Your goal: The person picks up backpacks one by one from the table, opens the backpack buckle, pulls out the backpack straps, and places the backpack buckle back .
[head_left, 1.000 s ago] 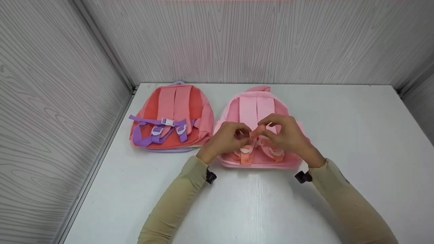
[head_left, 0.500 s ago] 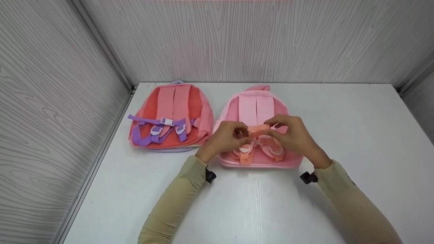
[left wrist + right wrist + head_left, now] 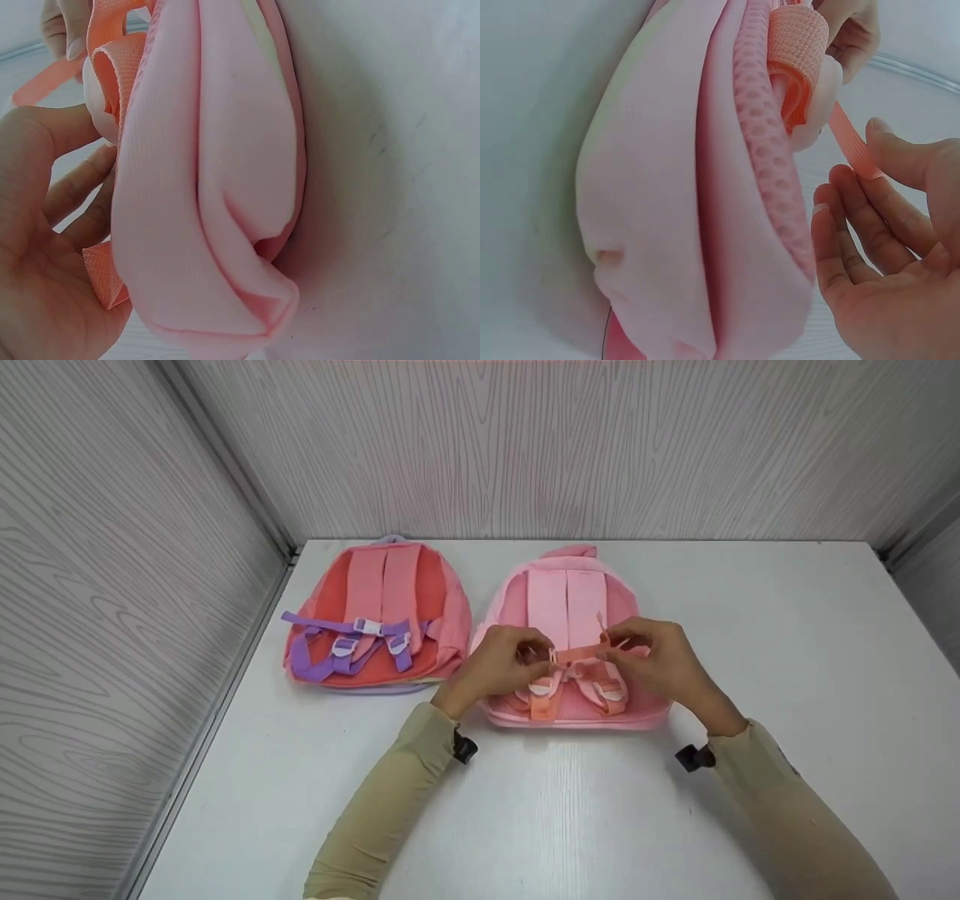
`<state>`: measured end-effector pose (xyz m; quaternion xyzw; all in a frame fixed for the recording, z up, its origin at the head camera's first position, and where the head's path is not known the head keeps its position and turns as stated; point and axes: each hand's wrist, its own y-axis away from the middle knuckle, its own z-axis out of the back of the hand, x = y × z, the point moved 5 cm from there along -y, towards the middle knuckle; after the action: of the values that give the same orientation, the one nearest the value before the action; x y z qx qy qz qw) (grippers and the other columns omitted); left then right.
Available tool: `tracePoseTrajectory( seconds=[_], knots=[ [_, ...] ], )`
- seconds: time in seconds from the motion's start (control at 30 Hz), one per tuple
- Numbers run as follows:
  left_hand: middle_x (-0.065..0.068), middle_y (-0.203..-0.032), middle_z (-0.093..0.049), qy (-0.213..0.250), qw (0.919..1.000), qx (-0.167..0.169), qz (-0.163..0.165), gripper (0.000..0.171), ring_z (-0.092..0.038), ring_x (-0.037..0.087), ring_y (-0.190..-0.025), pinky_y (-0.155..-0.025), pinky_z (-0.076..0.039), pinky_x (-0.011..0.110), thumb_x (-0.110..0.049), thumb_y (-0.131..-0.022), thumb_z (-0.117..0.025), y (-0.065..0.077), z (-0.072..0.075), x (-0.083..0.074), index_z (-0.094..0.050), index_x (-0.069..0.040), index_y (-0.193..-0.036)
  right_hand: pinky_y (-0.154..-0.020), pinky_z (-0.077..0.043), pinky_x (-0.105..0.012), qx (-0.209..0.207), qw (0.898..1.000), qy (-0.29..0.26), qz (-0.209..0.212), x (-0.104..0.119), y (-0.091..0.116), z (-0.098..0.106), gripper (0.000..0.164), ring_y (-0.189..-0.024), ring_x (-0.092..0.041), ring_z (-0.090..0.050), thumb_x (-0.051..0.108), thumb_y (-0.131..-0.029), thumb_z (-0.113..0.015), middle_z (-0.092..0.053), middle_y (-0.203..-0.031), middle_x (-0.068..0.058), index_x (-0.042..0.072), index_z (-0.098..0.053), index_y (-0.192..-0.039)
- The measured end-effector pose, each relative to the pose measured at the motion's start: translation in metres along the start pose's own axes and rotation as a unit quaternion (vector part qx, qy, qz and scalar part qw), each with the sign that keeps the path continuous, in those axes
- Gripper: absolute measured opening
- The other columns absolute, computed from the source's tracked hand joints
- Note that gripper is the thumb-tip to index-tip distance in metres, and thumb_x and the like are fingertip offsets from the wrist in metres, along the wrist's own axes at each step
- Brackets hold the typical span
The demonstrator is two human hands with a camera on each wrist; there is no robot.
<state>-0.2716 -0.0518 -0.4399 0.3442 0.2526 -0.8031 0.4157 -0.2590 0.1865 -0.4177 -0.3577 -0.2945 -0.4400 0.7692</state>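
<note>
A light pink backpack (image 3: 568,600) lies with its shoulder straps facing up. Over its lower half, my left hand (image 3: 504,664) pinches a pale buckle (image 3: 553,656) between thumb and fingers. An orange webbing strap (image 3: 581,652) stretches from there to my right hand (image 3: 654,656), which pinches it near its loose end. In the right wrist view the strap (image 3: 851,144) runs taut into the thumb and forefinger of the right hand (image 3: 896,232). The left wrist view has the left thumb beside a white plastic piece (image 3: 96,94), partly covered by orange webbing (image 3: 120,64).
Left of the pink backpack lies a coral backpack (image 3: 442,592), also straps up, with purple webbing (image 3: 322,667) and a white buckle (image 3: 367,627). Both are on a white table (image 3: 540,810). Grey wood-grain panels (image 3: 480,450) stand behind and at the sides.
My right hand has moved to the right, drawing the orange strap from a folded loop into a straight, taut line. The left hand stays nearly in place at the buckle.
</note>
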Motion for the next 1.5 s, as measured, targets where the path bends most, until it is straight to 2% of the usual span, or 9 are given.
tracePoseTrajectory(
  seconds=[0.23, 0.37, 0.5, 0.73, 0.87, 1.07, 1.27, 1.5],
  knots=[
    [-0.002, -0.099, -0.072, -0.001, 1.0, -0.003, 0.002, 0.023, -0.063, 0.013, -0.088, -0.079, -0.056, 0.026, -0.027, -0.097, -0.082, 0.0, 0.0, 0.001, -0.079, -0.013, -0.115, -0.081, -0.059, -0.017, 0.005, 0.998, -0.047, -0.028, -0.009, 0.004, -0.001, 0.014, -0.087, -0.02, -0.071, 0.01, -0.094, -0.083, -0.076, -0.101, -0.012, 0.002, -0.077, -0.103],
    [-0.001, -0.1, -0.073, 0.002, 1.0, -0.003, 0.002, 0.022, -0.063, 0.013, -0.088, -0.079, -0.056, 0.026, -0.026, -0.097, -0.081, 0.0, 0.0, 0.0, -0.079, -0.013, -0.115, -0.079, -0.061, -0.021, 0.002, 0.996, -0.088, -0.023, -0.012, 0.006, 0.0, 0.013, -0.084, -0.019, -0.071, 0.007, -0.094, -0.082, -0.075, -0.102, -0.015, 0.001, -0.078, -0.104],
    [-0.001, -0.099, -0.072, 0.001, 1.0, -0.004, 0.001, 0.021, -0.062, 0.013, -0.087, -0.078, -0.055, 0.025, -0.026, -0.097, -0.082, 0.0, 0.0, -0.001, -0.079, -0.013, -0.114, -0.078, -0.061, -0.021, -0.009, 0.993, -0.12, -0.02, -0.014, 0.008, 0.004, 0.014, -0.082, -0.016, -0.069, 0.004, -0.093, -0.082, -0.075, -0.102, -0.013, 0.001, -0.08, -0.106],
    [0.003, -0.098, -0.074, -0.011, 0.9998, -0.011, -0.016, 0.021, -0.063, 0.013, -0.086, -0.078, -0.054, 0.025, -0.022, -0.096, -0.082, 0.0, 0.001, -0.003, -0.079, -0.009, -0.113, -0.072, -0.06, -0.023, -0.014, 0.987, -0.155, -0.043, -0.018, 0.012, 0.011, 0.017, -0.08, -0.017, -0.068, 0.003, -0.094, -0.081, -0.076, -0.098, -0.008, 0.0, -0.078, -0.11],
    [0.001, -0.099, -0.074, -0.009, 0.9998, -0.013, -0.011, 0.021, -0.063, 0.013, -0.087, -0.079, -0.055, 0.026, -0.024, -0.096, -0.082, 0.0, 0.002, -0.004, -0.079, -0.011, -0.112, -0.072, -0.06, -0.023, -0.022, 0.984, -0.169, -0.057, -0.022, 0.015, 0.015, 0.02, -0.081, -0.016, -0.066, 0.002, -0.094, -0.08, -0.075, -0.099, -0.008, -0.002, -0.077, -0.114],
    [-0.001, -0.102, -0.075, -0.003, 0.9999, -0.011, -0.009, 0.021, -0.065, 0.013, -0.089, -0.081, -0.056, 0.026, -0.025, -0.097, -0.081, -0.001, 0.003, -0.005, -0.08, -0.013, -0.114, -0.081, -0.062, -0.023, -0.029, 0.982, -0.172, -0.073, -0.027, 0.018, 0.019, 0.026, -0.083, -0.013, -0.069, 0.004, -0.098, -0.077, -0.072, -0.105, -0.002, -0.006, -0.072, -0.121],
    [0.003, -0.103, -0.077, -0.012, 0.9996, -0.012, -0.022, 0.025, -0.066, 0.015, -0.089, -0.08, -0.056, 0.027, -0.024, -0.096, -0.082, -0.003, 0.004, -0.007, -0.081, -0.009, -0.115, -0.077, -0.063, -0.024, -0.042, 0.984, -0.159, -0.075, -0.029, 0.022, 0.025, 0.025, -0.081, -0.014, -0.072, 0.008, -0.1, -0.075, -0.073, -0.104, -0.002, -0.006, -0.071, -0.121],
    [0.002, -0.107, -0.077, -0.02, 0.9994, -0.01, -0.028, 0.027, -0.066, 0.016, -0.095, -0.088, -0.058, 0.03, -0.026, -0.096, -0.083, -0.007, 0.007, -0.01, -0.081, -0.01, -0.117, -0.071, -0.062, -0.023, -0.063, 0.981, -0.156, -0.094, -0.032, 0.026, 0.035, 0.025, -0.076, -0.012, -0.072, 0.013, -0.102, -0.073, -0.076, -0.097, -0.003, -0.006, -0.073, -0.119]
  ],
)
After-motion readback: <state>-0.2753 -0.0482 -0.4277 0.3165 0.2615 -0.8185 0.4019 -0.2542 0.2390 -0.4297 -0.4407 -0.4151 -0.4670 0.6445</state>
